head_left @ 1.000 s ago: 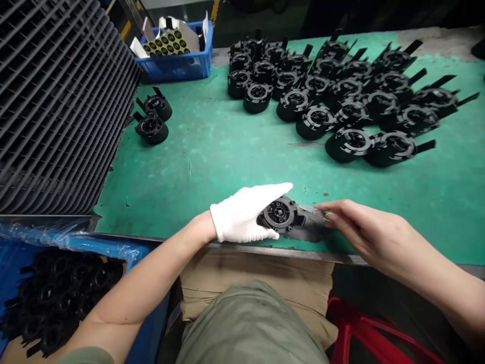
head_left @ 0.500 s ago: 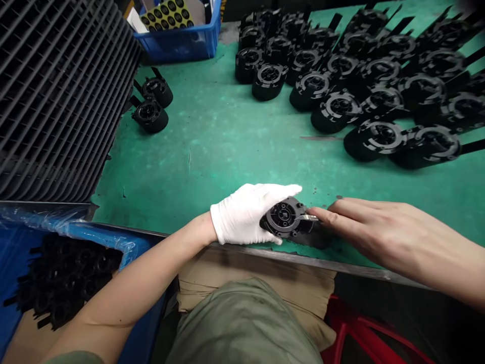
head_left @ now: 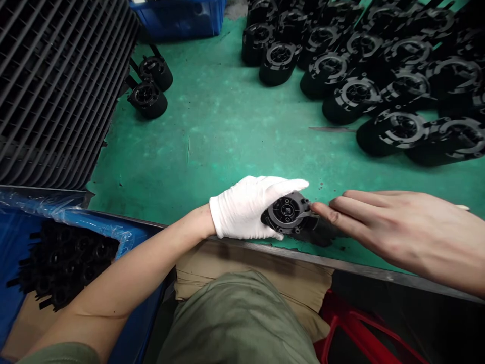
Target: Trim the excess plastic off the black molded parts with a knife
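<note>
My left hand (head_left: 248,207), in a white glove, is wrapped round a round black plastic part (head_left: 287,215) and holds it against the green table (head_left: 227,136) near the front edge. My bare right hand (head_left: 394,227) comes in from the right. Its fingers are pressed together on a thin metal blade (head_left: 306,214), whose tip touches the part's right rim.
Many similar black round parts (head_left: 364,65) with long tabs crowd the table's far right. Two more (head_left: 149,86) sit at far left beside a stack of dark ribbed trays (head_left: 56,86). A blue bin (head_left: 56,263) of black parts stands at lower left, another blue bin (head_left: 182,17) at the back.
The view has tilted down and forward, so everything on the table sits higher in the frame. My right hand has slid left, bringing the blade tip onto the part's rim.
</note>
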{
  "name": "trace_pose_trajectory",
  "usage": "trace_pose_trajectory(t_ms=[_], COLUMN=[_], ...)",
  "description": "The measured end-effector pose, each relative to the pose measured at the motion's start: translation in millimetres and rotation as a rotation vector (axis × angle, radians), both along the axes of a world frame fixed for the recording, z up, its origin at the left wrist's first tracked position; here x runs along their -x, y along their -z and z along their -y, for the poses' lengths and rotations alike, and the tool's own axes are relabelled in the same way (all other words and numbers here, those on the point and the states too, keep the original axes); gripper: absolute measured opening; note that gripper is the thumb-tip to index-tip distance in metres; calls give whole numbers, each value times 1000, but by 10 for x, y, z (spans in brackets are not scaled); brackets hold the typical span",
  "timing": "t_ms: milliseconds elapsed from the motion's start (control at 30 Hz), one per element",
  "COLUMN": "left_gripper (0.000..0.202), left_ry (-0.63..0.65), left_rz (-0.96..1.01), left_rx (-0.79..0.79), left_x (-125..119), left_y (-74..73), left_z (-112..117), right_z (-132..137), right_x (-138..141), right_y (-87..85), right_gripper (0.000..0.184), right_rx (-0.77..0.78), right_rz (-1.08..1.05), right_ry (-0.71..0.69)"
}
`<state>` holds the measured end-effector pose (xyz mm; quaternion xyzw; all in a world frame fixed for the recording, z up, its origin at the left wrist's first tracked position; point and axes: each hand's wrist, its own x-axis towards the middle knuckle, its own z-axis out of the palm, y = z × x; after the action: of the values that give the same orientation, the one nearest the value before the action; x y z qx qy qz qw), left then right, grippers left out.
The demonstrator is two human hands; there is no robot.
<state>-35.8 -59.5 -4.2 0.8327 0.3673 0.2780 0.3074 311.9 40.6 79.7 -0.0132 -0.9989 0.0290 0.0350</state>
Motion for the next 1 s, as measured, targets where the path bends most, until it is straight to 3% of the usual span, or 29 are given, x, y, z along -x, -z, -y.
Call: trace_pose_trajectory(t_ms=[100,233,367,533,633,800,933,1000], left_gripper=[113,115,115,118,117,108,104,103], left_ry=[-4,-12,-11,-8,-8,-70,-170,-200], left_rz=[-13,-17,-19,21,25,17,45,48], left_rx=[23,23,19,-10,-10,-43,-14,14], left_x=[0,-3,-4,0,-1,-40,-117,-150], left_y=[-23,-27,-6,25,20,23,68,95], left_z=[-5,-5,-3,-13,-5,6,-29,-44], right_z=[-46,-117,-187,-189,-93,137,433,642], right_x=[0,25,53,16,-44,-142,-279,-315], right_y=[26,9,-47,-2,76,129,138,165], right_gripper=[84,65,61,68,57,43,41,42], right_rx=[-6,-16,121,165,141,78,96,93], right_rz=[1,-6,162,95,48,-60,-118,-130], right_ry=[-19,-91,4,78,215,256,494,533])
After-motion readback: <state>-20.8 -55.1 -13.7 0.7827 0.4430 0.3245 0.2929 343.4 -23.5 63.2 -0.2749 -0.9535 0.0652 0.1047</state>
